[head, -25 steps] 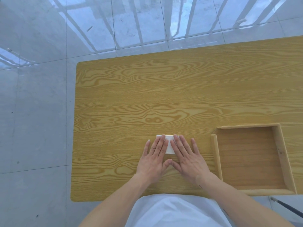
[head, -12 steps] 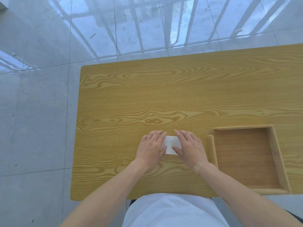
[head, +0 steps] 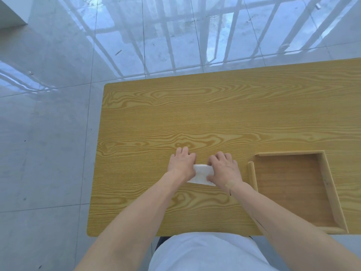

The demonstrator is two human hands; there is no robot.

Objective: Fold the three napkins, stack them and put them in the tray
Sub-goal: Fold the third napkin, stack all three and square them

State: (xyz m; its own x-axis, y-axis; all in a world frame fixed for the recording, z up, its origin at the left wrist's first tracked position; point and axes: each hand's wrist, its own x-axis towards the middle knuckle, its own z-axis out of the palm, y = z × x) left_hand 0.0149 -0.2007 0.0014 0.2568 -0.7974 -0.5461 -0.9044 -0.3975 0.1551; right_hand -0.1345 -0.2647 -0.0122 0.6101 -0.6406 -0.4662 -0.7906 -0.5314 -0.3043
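Observation:
A small white folded napkin stack (head: 201, 174) lies on the wooden table (head: 175, 118), near its front edge and left of the tray. How many layers it has cannot be made out. My left hand (head: 182, 165) grips its left end with the fingers curled over the far edge. My right hand (head: 224, 169) grips the right end, thumb on top of the paper. Both hands hide the ends of the stack. The wooden tray (head: 251, 173) stands just right of my right hand, and nothing lies in it.
The table's left edge and front edge are close to my arms, with grey tiled floor (head: 48, 133) beyond. The tray's near corner reaches the table's front edge. My white shirt (head: 205, 253) fills the bottom of the view.
My hands went from lying flat on the napkin stack to curling round its two ends. The stack now sits slightly skewed between them.

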